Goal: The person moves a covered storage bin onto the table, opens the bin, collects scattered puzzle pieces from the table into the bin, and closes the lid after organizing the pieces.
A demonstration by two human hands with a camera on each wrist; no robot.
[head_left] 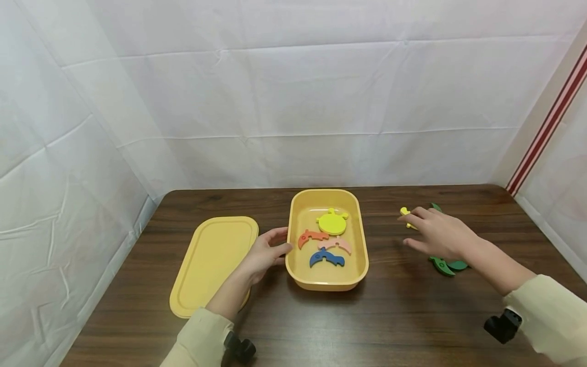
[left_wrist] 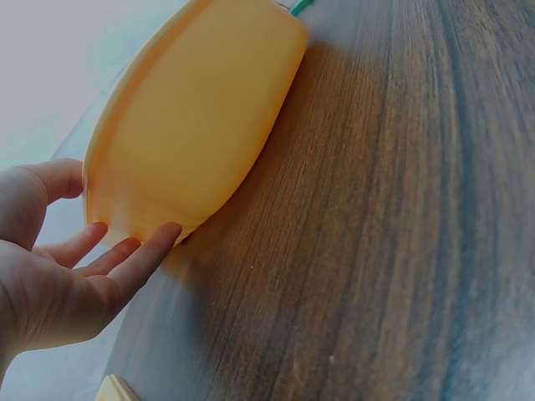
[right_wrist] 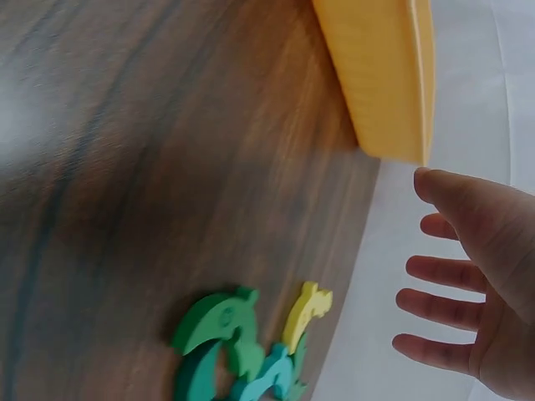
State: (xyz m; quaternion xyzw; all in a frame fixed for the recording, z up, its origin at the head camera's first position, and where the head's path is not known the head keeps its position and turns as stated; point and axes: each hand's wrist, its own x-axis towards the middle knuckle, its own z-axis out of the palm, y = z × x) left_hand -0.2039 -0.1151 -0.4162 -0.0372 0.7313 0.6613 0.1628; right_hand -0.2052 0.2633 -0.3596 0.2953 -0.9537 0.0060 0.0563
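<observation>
A yellow plastic box (head_left: 327, 280) stands mid-table. Inside it lie a yellow round-bodied animal piece (head_left: 332, 224), an orange curved piece (head_left: 312, 237), a pink one (head_left: 337, 244) and a blue one (head_left: 326, 257). My left hand (head_left: 268, 253) touches the box's left wall, fingertips against its side and thumb at the rim in the left wrist view. My right hand (head_left: 437, 234), fingers spread and holding nothing, is over the right side of the table. Close to it are a small yellow piece (right_wrist: 308, 316), a green curved piece (right_wrist: 221, 322) and a teal piece (right_wrist: 269, 373), partly hidden by the hand in the head view.
A flat yellow lid (head_left: 213, 260) lies on the dark wooden table (head_left: 330, 331), left of the box. White cloth (head_left: 293, 102) hangs behind the table and along both sides. The box stands between the lid and the loose pieces.
</observation>
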